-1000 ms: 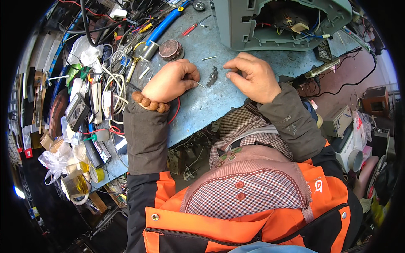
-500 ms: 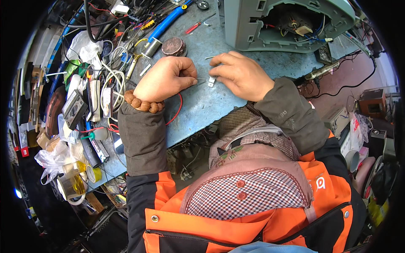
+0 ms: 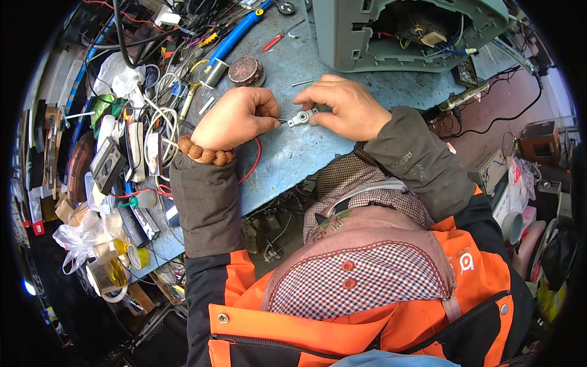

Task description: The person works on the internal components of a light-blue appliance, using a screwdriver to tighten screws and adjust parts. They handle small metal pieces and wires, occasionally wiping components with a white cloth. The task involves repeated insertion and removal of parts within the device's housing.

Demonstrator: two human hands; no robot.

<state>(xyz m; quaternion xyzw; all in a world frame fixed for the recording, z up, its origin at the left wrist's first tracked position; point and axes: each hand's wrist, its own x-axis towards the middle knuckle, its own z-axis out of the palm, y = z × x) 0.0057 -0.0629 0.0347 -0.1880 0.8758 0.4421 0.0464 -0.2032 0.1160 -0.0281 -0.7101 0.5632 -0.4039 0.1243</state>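
Note:
My right hand (image 3: pixel 350 110) holds a small silver metal bracket (image 3: pixel 302 117) between thumb and fingers. The bracket is flat, with a round raised centre and a hole in its near left end. From the left, my left hand (image 3: pixel 239 119) pinches a thin metal pin (image 3: pixel 284 121), its tip at that end of the bracket. Whether the pin sits in the hole is too small to tell. Another short metal rod (image 3: pixel 302 82) lies on the blue bench (image 3: pixel 284 159) just beyond my hands. A round dark reddish tin (image 3: pixel 247 71) stands beyond my left hand.
A grey-green appliance housing (image 3: pixel 336 37) with exposed wiring stands at the back right. A blue-handled tool (image 3: pixel 235 38) and a red screwdriver (image 3: pixel 273 41) lie at the back. Cables, a multimeter (image 3: pixel 108 165) and plastic bags crowd the left; a red wire (image 3: pixel 257 156) curves by my left wrist.
The bracket has turned from upright to lying slantwise, so its round centre now shows between my fingers. My left hand's pin has come up to its end. The view has shifted slightly.

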